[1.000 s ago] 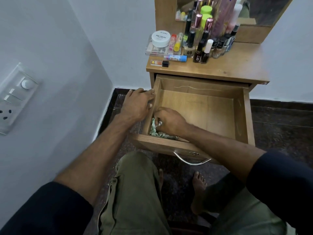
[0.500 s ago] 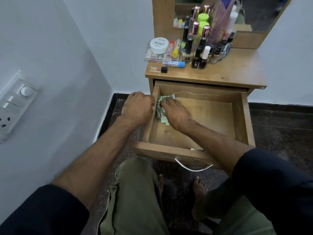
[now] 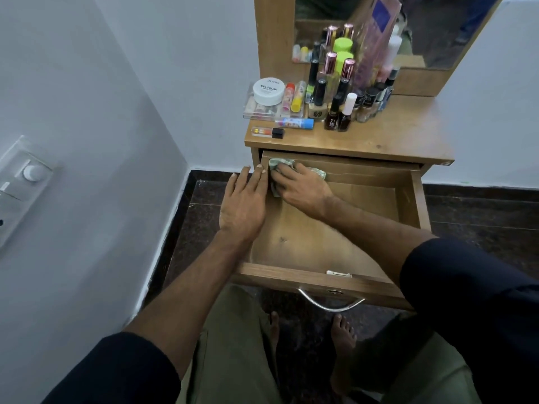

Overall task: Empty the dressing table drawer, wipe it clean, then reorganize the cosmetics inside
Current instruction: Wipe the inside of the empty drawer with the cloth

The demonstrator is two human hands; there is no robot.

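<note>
The wooden drawer of the dressing table is pulled out, with nothing inside but a pale green cloth. My right hand presses that cloth into the drawer's far left corner, fingers spread flat over it. My left hand rests on the drawer's left wall with straight fingers. Cosmetics stand on the tabletop: a white nail polish jar, several nail polish bottles, tubes and a blue stick.
A mirror in a wooden frame rises behind the bottles. A white wall with a switch panel runs close on the left. Dark stone floor lies around the table. My knees and bare feet are below the drawer's metal handle.
My right hand slid the cloth from the drawer's near left corner along the left side to the far left corner. My left hand stayed on the left wall, its fingers now straighter.
</note>
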